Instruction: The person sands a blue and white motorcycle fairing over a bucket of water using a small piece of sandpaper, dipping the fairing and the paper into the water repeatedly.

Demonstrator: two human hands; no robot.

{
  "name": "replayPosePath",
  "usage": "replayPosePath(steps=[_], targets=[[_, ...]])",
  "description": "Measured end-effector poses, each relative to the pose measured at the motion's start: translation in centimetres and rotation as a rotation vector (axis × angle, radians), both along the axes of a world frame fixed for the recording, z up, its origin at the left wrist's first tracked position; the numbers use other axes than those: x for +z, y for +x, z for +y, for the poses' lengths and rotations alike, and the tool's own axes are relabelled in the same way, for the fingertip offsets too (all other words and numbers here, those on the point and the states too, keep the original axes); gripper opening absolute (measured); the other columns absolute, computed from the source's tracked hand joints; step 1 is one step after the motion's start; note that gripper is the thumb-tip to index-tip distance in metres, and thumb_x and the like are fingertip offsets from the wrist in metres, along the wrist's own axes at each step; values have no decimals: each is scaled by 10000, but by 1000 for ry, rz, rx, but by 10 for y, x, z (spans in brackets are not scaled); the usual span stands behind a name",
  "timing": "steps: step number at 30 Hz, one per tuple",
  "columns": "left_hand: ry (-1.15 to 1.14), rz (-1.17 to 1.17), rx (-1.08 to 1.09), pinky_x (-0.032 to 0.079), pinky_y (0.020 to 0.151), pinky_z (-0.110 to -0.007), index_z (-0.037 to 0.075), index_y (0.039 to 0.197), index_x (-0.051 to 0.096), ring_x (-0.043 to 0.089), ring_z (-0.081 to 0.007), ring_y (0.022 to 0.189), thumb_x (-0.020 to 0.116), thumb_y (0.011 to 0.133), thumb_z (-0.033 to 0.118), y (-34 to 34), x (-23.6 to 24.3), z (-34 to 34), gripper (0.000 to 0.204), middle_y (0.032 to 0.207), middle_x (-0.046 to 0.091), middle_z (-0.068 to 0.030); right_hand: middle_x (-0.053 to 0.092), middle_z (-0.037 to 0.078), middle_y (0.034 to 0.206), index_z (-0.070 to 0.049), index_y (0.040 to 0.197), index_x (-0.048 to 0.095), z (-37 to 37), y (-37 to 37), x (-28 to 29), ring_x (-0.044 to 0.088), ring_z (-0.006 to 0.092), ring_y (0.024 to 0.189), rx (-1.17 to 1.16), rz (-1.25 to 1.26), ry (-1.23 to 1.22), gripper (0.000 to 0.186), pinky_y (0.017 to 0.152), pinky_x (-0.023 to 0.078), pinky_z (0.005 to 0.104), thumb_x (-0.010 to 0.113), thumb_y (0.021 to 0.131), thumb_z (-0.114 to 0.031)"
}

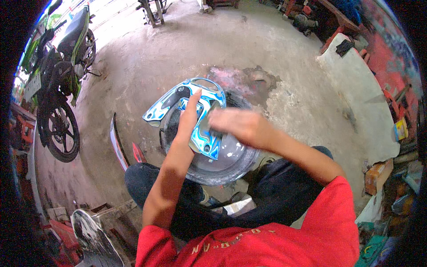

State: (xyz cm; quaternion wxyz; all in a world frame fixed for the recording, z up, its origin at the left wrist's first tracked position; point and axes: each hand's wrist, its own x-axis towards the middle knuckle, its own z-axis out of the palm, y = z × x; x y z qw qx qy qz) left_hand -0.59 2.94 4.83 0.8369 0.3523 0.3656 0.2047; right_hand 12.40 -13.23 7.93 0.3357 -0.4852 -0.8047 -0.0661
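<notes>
A curved panel [208, 144] with a glossy blue, white and silver swirl pattern, its shape like a motorcycle body part, is held tilted over a round dark basin [213, 177]. Gripping its middle is my left hand [190, 116], closed on the panel with one finger stretched along the surface. My right hand [240, 125] is curled against the panel's right part and smeared by motion. Something dark shows under its fingers, too blurred to name. Liquid with pale suds lies in the basin, between my bent legs.
A motorcycle [62, 84] stands at the left. On the floor by my left knee lie a long thin curved piece [117, 142] and a red piece [138, 152]. A cardboard box [378, 175] and clutter line the right side; a black-and-white panel [91, 236] is at lower left.
</notes>
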Motion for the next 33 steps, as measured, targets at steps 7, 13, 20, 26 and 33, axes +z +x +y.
replayPosePath(steps=[7,13,20,26,33], targets=[[-40,-4,-33,565,677,-334,90,1090,681,694,-174,765,674,925,455,-4,5,-4,400,938,713,-74,700,144,1242,-43,1241,666,11,8,3,672,307,1185,-73,2,37,371,1027,541,408,610,879,-98],[69,92,-78,549,666,-312,89,1093,690,691,-174,739,655,933,467,-7,6,-9,412,978,729,-58,705,123,1228,-48,1240,674,-11,-35,1,690,264,1144,163,-144,73,357,997,561,388,587,904,-133],[79,161,-62,554,668,-290,117,1093,693,693,-151,748,604,967,433,-10,-6,-7,352,944,728,-51,697,128,1243,-42,1241,662,-9,-32,-9,677,282,1169,77,-85,45,360,1021,544,399,588,901,-133],[6,69,-56,548,720,-284,111,1114,689,686,-140,811,614,965,433,-16,22,-19,363,965,721,-44,699,135,1256,-51,1238,660,9,6,-8,696,300,1133,-36,-53,48,365,985,564,404,608,886,-129],[145,52,-13,537,729,-290,59,1113,712,675,-128,817,644,956,404,-23,20,-25,386,956,708,-34,707,143,1230,-15,1178,704,7,-3,-11,707,300,1111,172,-97,75,340,957,576,415,621,876,-146]])
